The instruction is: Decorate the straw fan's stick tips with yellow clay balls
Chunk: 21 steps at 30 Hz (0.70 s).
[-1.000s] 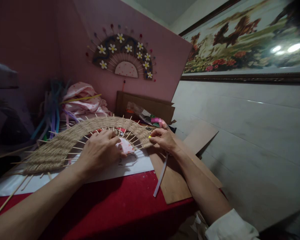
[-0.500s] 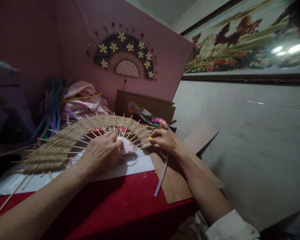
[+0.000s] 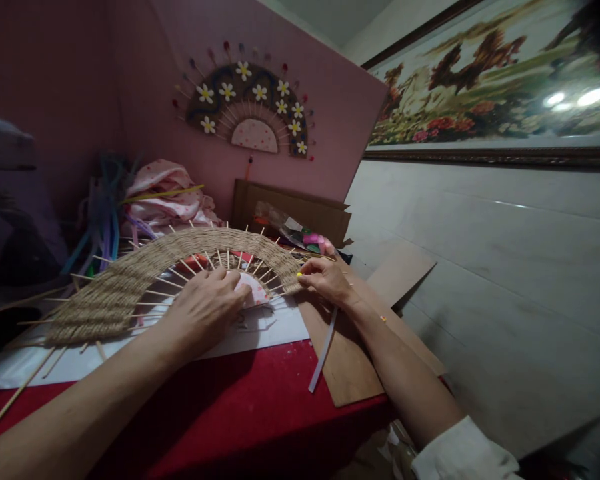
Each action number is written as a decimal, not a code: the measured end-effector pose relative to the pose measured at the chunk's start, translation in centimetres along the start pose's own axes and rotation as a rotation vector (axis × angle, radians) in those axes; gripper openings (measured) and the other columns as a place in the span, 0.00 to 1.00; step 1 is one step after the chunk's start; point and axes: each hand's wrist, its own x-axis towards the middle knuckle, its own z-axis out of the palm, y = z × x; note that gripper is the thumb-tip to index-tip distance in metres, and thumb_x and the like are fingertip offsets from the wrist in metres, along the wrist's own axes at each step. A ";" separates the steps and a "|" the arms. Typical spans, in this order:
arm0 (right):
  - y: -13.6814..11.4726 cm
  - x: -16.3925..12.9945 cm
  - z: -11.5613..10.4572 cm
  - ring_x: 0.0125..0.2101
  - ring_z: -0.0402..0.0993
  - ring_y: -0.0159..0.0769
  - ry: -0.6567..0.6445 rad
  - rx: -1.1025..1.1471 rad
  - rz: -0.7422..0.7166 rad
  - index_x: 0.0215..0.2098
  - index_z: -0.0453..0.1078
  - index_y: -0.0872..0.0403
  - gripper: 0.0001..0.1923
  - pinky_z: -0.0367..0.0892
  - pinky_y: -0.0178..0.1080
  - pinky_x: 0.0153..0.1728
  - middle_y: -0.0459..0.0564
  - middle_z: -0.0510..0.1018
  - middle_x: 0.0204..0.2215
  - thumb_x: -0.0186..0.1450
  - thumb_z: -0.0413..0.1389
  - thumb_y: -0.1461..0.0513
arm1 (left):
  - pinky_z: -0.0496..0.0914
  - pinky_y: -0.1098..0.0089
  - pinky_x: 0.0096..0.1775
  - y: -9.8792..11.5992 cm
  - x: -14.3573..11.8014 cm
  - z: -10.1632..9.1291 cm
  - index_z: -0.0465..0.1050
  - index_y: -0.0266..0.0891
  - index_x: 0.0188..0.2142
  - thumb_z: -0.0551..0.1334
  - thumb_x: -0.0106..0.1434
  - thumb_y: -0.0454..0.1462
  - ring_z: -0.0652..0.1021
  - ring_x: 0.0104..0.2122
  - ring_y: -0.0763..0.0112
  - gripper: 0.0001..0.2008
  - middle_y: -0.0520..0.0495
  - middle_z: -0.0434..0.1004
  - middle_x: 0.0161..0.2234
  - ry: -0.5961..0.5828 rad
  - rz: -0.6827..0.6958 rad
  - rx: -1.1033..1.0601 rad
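Both hands are on the woven fan (image 3: 130, 287), flat on the white sheet (image 3: 275, 327). Left hand (image 3: 205, 310) presses the pink hub (image 3: 255, 290), fingers spread; right hand (image 3: 325, 280) pinches the weave's end. Looks like tightening, so careful tugs next. Table edge (image 3: 280, 413) is close, wall side roomy.

left hand (image 3: 203, 310) flat, right hand (image 3: 325, 280) pinched

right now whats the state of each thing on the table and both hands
woven fan: flat on table, half woven, sticks bare inside
left hand: pressing the fan's pink centre
right hand: pinching the weave's right end
white strip: loose, hanging over table edge
finished fan: hung on wall
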 end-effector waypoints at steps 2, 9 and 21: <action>0.4 0.0 0.3 0.27 0.70 0.32 0.004 -0.015 -0.014 0.24 0.72 0.54 0.02 0.64 0.35 0.30 0.46 0.76 0.24 0.53 0.59 0.66 | 0.60 0.58 0.41 0.0 -0.1 0.2 0.73 0.42 0.40 0.54 0.63 0.34 0.70 0.38 0.58 0.10 0.43 0.71 0.37 0.010 0.009 0.008; 1.4 0.2 0.9 0.27 0.70 0.32 0.029 -0.048 -0.030 0.24 0.73 0.54 0.02 0.62 0.35 0.30 0.45 0.76 0.23 0.54 0.61 0.65 | 0.62 0.61 0.41 -0.2 -0.2 0.8 0.72 0.41 0.43 0.53 0.63 0.32 0.70 0.39 0.60 0.13 0.42 0.70 0.39 0.008 0.013 -0.049; 1.8 0.3 1.2 0.27 0.69 0.32 0.063 -0.059 -0.059 0.25 0.73 0.53 0.01 0.62 0.35 0.30 0.45 0.76 0.24 0.54 0.61 0.65 | 0.65 0.60 0.43 -0.1 0.0 0.6 0.72 0.41 0.43 0.50 0.65 0.33 0.72 0.38 0.62 0.13 0.42 0.71 0.39 -0.006 -0.004 -0.057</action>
